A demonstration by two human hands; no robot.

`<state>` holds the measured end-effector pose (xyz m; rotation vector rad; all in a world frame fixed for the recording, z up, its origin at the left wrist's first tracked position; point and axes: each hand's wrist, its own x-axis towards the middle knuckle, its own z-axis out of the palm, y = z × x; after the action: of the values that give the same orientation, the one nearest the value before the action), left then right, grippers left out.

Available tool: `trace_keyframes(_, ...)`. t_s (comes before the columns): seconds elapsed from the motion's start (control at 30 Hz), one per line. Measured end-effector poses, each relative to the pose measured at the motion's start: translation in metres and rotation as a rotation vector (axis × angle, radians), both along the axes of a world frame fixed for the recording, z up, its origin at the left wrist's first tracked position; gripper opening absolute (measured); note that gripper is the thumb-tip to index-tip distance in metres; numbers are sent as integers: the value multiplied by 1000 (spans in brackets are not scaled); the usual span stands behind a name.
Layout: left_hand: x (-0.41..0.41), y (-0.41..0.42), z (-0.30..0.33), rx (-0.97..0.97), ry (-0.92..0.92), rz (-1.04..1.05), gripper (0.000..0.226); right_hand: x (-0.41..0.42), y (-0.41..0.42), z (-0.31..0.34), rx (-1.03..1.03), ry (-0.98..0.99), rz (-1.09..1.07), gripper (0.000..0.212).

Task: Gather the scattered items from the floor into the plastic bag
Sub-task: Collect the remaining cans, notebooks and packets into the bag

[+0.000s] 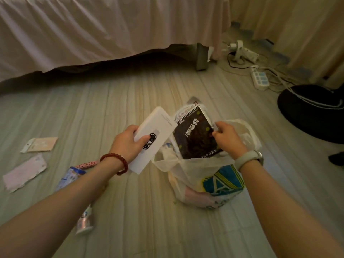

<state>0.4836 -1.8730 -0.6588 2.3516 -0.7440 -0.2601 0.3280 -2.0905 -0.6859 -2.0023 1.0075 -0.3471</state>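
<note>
Holding the white box (pixel 153 138) gripped in my left hand (pixel 128 144) at 10 o'clock of the plastic bag (pixel 204 175), my right hand (pixel 228 139) pinching the dark packet (pixel 195 135), I should seat the packet fully first.

A bed skirt (pixel 96 30) hangs at the back. A power strip (pixel 260 79) with cables lies near the curtain (pixel 297 25); a black cushion (pixel 312 112) sits beside it.
</note>
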Motion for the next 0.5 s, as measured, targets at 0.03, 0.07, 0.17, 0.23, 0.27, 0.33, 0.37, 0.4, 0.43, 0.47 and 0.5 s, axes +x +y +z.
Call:
trace_keyframes(0.03,-1,-4,0,-18,11,17,31,-2,1,0,-3,62,49,27)
trace_keyframes(0.07,-3,-7,-2,-43,28,28,31,-6,-1,0,-15,129,97,30)
trace_keyframes(0.17,-11,-17,-12,-114,100,23,28,-28,-4,8,-53,310,184,35)
trace_keyframes(0.23,-15,-23,-19,-157,159,13,27,-41,-3,10,-71,345,213,33)
trace_keyframes(0.27,-18,-27,-22,-174,191,16,28,-45,-1,11,-77,360,240,32)
trace_keyframes(0.33,-22,-35,-25,-199,242,17,27,-51,5,8,-91,408,299,34)
trace_keyframes(0.37,-25,-39,-26,-204,261,6,25,-51,7,5,-126,438,311,35)
trace_keyframes(0.4,-27,-43,-27,-208,282,-14,23,-51,8,2,-187,465,299,37)
trace_keyframes(0.43,-30,-47,-28,-213,306,-39,18,-50,9,-1,-264,483,259,38)
trace_keyframes(0.47,-32,-50,-29,-221,332,-64,14,-50,9,-2,-341,495,204,40)
trace_keyframes(0.5,-36,-53,-30,-229,359,-84,11,-50,9,-4,-394,491,156,41)
